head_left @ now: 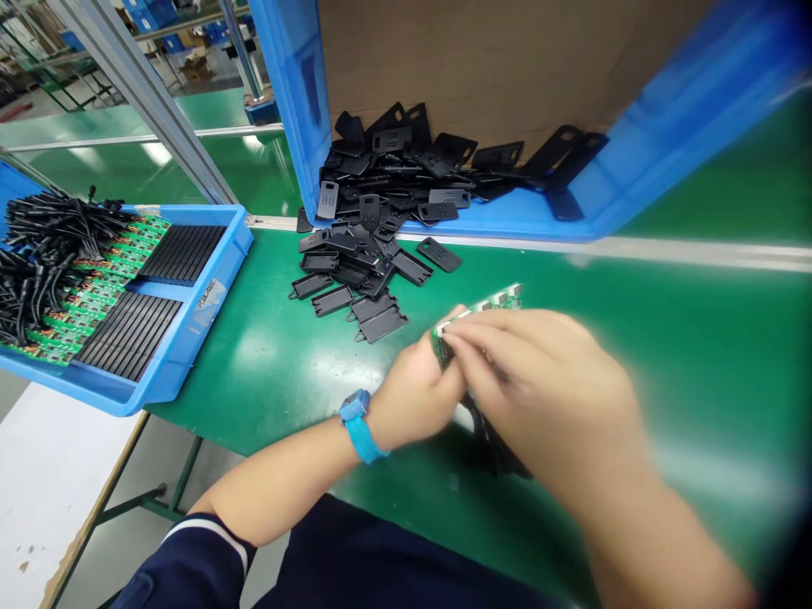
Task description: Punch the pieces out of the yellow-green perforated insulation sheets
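A green circuit board strip [515,296] with a row of white parts along its edge is held up over the green bench. My left hand [419,389], with a blue wrist strap, is closed around the near end of the board. Over the board, my right hand [545,381] has its thumb and fingers pinched at the white parts; it is blurred, and anything else in the pinch is hidden. Black cables [488,440] hang below both hands, partly covered by them. Black plastic housings [381,320] and covers lie loose on the bench beyond my left hand.
A blue bin [304,93] lies on its side at the back, with many black covers [406,169] spilling out. At left, a blue tray [216,288] holds green boards with black cables and rows of black housings [130,334]. A metal post [152,93] rises behind it.
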A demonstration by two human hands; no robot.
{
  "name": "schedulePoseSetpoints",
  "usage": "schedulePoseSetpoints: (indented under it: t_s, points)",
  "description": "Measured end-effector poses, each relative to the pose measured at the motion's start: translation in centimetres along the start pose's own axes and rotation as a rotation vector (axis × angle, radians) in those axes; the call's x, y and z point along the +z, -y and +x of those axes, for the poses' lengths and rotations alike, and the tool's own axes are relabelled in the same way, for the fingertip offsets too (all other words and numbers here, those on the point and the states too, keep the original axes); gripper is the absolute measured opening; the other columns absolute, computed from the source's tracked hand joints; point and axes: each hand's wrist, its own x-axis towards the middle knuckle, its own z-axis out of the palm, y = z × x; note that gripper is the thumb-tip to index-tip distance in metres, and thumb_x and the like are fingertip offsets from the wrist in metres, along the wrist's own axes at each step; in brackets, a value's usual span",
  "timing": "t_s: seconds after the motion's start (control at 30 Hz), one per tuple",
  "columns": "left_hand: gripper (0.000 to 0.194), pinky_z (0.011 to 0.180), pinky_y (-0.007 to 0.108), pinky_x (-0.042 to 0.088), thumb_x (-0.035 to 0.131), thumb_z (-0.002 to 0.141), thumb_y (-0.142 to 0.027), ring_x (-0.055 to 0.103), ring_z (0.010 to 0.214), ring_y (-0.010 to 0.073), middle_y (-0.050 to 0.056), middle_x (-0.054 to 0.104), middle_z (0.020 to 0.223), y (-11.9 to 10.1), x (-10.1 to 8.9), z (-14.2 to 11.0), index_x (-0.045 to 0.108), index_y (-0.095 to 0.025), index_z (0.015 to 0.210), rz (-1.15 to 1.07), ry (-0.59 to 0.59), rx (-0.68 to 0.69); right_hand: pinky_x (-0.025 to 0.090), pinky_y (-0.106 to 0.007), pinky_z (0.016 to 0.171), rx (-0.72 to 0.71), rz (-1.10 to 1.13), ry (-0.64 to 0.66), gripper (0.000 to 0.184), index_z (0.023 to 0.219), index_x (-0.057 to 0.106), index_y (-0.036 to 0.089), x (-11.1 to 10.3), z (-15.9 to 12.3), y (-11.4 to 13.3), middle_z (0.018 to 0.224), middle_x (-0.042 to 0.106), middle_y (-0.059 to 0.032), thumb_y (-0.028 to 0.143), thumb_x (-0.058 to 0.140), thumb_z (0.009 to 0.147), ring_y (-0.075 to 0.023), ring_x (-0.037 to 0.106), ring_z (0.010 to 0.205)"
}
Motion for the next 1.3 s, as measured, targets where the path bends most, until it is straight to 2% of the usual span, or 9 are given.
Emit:
schedulePoseSetpoints:
  t_s: [0.47,0.63,0.77,0.9,1.03,1.13,1.23,1.3]
  points:
    - [0.041,0.106,0.029,0.033,0.039,0.090,-0.027,0.046,0.123,0.0175,0.006,0.049,0.134,0.1,0.0,-0.1,0.045,-0.019,0.130,-0.025,-0.001,-0.013,0.050,-0.034,0.069,-0.006,0.034,-0.027,0.008,0.080,0.063,0.017,0.5,-0.1,-0.1,0.078,0.067,-0.0061,0.014,0.055,0.081,-0.0191,0.061,0.073]
    - [0.044,0.103,0.032,0.037,0.042,0.087,-0.023,0.051,0.117,0.0193,0.009,0.055,0.127,0.3,0.0,-0.2,0.042,-0.017,0.131,-0.041,-0.004,-0.046,0.047,-0.038,0.067,-0.038,-0.008,-0.005,0.009,0.073,0.058,0.017,0.6,0.2,0.2,0.073,0.065,-0.0075,0.013,0.053,0.080,-0.0217,0.059,0.071]
    - [0.044,0.099,0.033,0.042,0.041,0.087,-0.022,0.055,0.112,0.0204,0.008,0.055,0.127,0.1,0.0,-0.3,0.042,-0.018,0.132,-0.068,-0.009,-0.044,0.045,-0.036,0.064,0.048,0.021,0.022,0.011,0.069,0.052,0.019,0.9,0.2,0.1,0.077,0.063,-0.0079,0.013,0.052,0.079,-0.0212,0.057,0.072]
    - [0.046,0.107,0.036,0.034,0.042,0.089,-0.029,0.043,0.125,0.0234,0.009,0.043,0.138,0.1,0.2,-0.2,0.041,-0.015,0.133,-0.031,-0.035,-0.054,0.045,-0.037,0.067,0.175,0.062,-0.029,0.011,0.070,0.049,0.021,1.0,-0.2,-1.0,0.077,0.061,-0.0061,0.013,0.052,0.076,-0.0214,0.058,0.077]
    - [0.044,0.106,0.040,0.036,0.042,0.089,-0.030,0.055,0.111,0.0214,0.007,0.054,0.127,0.7,0.5,-0.1,0.041,-0.020,0.133,-0.074,-0.033,-0.114,0.045,-0.036,0.065,0.264,-0.046,-0.145,0.012,0.072,0.048,0.022,0.6,-0.6,-2.8,0.075,0.059,-0.0055,0.012,0.053,0.076,-0.0219,0.058,0.077]
    - [0.048,0.103,0.042,0.040,0.044,0.089,-0.030,0.057,0.107,0.0211,0.006,0.057,0.123,1.1,0.7,-0.2,0.037,-0.022,0.136,-0.093,-0.042,-0.126,0.044,-0.036,0.065,0.202,-0.131,-0.133,0.011,0.072,0.049,0.021,0.7,-0.7,-3.6,0.073,0.061,-0.0061,0.012,0.054,0.076,-0.0226,0.058,0.074]
    - [0.049,0.103,0.043,0.039,0.044,0.088,-0.029,0.053,0.114,0.0231,0.008,0.058,0.122,1.1,0.7,-0.2,0.036,-0.019,0.136,-0.071,-0.044,-0.118,0.044,-0.036,0.066,0.077,-0.089,-0.025,0.012,0.070,0.051,0.020,1.0,-0.8,-3.7,0.071,0.063,-0.0052,0.011,0.055,0.077,-0.0211,0.059,0.071]
    - [0.049,0.105,0.043,0.038,0.045,0.087,-0.027,0.049,0.120,0.0241,0.009,0.058,0.122,1.0,0.6,-0.2,0.038,-0.017,0.134,-0.047,-0.034,-0.106,0.045,-0.036,0.068,0.052,-0.030,0.005,0.012,0.070,0.053,0.018,1.2,-0.9,-3.6,0.073,0.064,-0.0050,0.011,0.055,0.078,-0.0203,0.060,0.071]
